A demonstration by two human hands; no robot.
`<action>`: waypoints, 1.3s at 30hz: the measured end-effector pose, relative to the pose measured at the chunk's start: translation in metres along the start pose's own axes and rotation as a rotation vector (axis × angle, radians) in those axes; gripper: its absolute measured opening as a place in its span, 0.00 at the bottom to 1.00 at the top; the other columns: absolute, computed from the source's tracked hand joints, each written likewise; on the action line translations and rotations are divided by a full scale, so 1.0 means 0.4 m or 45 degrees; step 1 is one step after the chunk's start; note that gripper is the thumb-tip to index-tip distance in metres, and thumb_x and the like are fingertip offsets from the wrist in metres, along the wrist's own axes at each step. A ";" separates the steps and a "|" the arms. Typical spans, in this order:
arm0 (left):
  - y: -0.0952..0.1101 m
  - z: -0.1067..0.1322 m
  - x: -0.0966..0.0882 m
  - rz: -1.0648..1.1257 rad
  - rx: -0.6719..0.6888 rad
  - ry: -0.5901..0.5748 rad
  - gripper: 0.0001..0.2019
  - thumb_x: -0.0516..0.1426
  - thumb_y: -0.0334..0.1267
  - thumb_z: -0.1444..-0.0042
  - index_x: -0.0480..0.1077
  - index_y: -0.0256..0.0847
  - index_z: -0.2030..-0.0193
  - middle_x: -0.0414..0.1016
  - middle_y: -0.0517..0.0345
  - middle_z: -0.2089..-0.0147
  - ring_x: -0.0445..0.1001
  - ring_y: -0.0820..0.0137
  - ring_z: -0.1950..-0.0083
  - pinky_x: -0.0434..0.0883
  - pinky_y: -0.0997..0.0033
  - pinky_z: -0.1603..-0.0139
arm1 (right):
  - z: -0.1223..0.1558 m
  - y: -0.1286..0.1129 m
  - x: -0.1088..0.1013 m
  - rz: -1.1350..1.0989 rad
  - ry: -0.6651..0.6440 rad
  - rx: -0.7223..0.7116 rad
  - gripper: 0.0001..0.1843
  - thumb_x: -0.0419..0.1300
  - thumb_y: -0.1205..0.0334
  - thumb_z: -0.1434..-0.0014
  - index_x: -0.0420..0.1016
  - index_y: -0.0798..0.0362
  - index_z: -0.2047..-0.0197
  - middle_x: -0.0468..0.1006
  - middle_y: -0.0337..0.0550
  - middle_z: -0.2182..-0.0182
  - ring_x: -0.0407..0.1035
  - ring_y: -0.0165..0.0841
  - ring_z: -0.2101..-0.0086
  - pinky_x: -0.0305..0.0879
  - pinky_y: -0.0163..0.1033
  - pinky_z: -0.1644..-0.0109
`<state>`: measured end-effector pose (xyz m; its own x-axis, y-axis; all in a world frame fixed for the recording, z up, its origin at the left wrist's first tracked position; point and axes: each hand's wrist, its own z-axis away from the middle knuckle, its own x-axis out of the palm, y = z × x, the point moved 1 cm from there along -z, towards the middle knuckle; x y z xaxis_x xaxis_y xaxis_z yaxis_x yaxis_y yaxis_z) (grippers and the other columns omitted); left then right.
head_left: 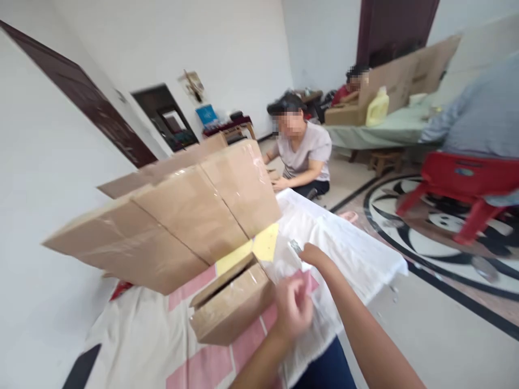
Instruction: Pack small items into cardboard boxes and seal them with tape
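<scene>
Fingers [299, 296] of the left hand [294, 312] are curling inward over a pink patch of the pink-and-white cloth [203, 373], but they are blurring too much to tell whether they are pinching anything. At one o'clock from it, the right hand [315, 254] is stretching forward, its fingertips reaching a small shiny object [295, 247] on the white sheet [348, 243]; whether those fingers are apart or together I cannot tell.

Two cardboard boxes are sitting by the hands: a small cardboard box [231, 305] at nine o'clock, just beside the left hand, and a large taped cardboard box [170, 221] at ten o'clock, tilting above it. Two yellow sheets [265, 242] are showing between them.

Three other people are sitting in the room: a seated co-worker [306, 151] at twelve o'clock, a person in red [344, 93] farther back, and a person in a grey-blue shirt [482, 113] at two o'clock above one red chair [466, 181]. One yellow jug [378, 108] is standing on the bed behind.
</scene>
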<state>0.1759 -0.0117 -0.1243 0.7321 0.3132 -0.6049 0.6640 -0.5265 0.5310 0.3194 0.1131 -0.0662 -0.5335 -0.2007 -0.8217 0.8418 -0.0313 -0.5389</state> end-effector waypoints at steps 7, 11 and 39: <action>-0.121 -0.168 0.136 -0.010 -0.133 -0.366 0.51 0.69 0.43 0.52 0.43 0.36 0.28 0.42 0.33 0.24 0.41 0.49 0.22 0.50 0.47 0.24 | -0.024 0.060 0.020 -0.336 -0.378 0.223 0.13 0.57 0.62 0.35 0.74 0.62 0.68 0.74 0.45 0.77 0.67 0.30 0.76 0.58 0.33 0.71; -0.155 -0.169 0.173 0.045 -0.214 -0.399 0.49 0.68 0.42 0.52 0.47 0.34 0.29 0.51 0.36 0.26 0.44 0.51 0.22 0.52 0.51 0.24 | -0.010 0.058 0.019 -0.433 -0.428 0.266 0.12 0.54 0.63 0.35 0.70 0.59 0.69 0.70 0.41 0.80 0.63 0.29 0.80 0.56 0.34 0.74; -0.184 -0.149 0.198 0.019 -0.028 -0.198 0.47 0.66 0.35 0.54 0.48 0.36 0.29 0.60 0.37 0.31 0.57 0.43 0.28 0.63 0.40 0.31 | 0.175 0.183 0.219 -0.842 0.214 0.093 0.13 0.48 0.54 0.38 0.59 0.50 0.72 0.61 0.35 0.78 0.57 0.32 0.73 0.54 0.37 0.67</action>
<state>0.1941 0.0991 -0.1759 0.7108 0.1784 -0.6803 0.6574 -0.5123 0.5526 0.3398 0.0248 -0.1647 -0.9379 0.0375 -0.3449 0.3349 -0.1620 -0.9282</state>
